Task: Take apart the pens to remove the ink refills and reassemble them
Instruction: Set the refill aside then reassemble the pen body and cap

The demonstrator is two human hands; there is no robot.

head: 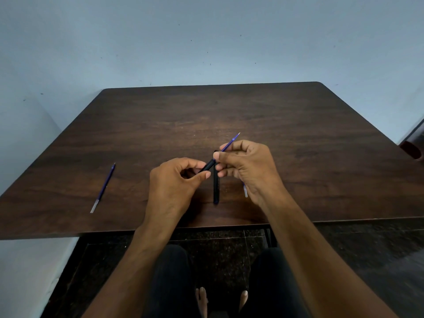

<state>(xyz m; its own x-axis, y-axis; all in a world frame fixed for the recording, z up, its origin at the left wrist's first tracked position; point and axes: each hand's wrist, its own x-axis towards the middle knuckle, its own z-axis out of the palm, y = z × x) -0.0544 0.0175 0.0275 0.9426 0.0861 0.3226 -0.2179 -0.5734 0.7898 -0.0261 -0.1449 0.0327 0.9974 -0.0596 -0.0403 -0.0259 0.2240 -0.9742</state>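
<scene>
My left hand (177, 180) pinches a black pen barrel (207, 165) that angles up to the right. My right hand (246, 166) grips a blue ink refill (231, 141) whose tip points up and right; its lower end meets the barrel's mouth. A second black pen (216, 187) lies on the table between my hands, pointing toward me. Another blue refill (103, 187) with a clear tail lies on the left of the table. A clear refill tail (245, 191) shows just under my right wrist; the rest of it is hidden.
The dark wooden table (298, 145) stands against a pale blue wall. Its near edge runs just below my wrists. My legs and bare feet show under it over a dark tiled floor. A dark red object (411, 149) sits at the far right edge.
</scene>
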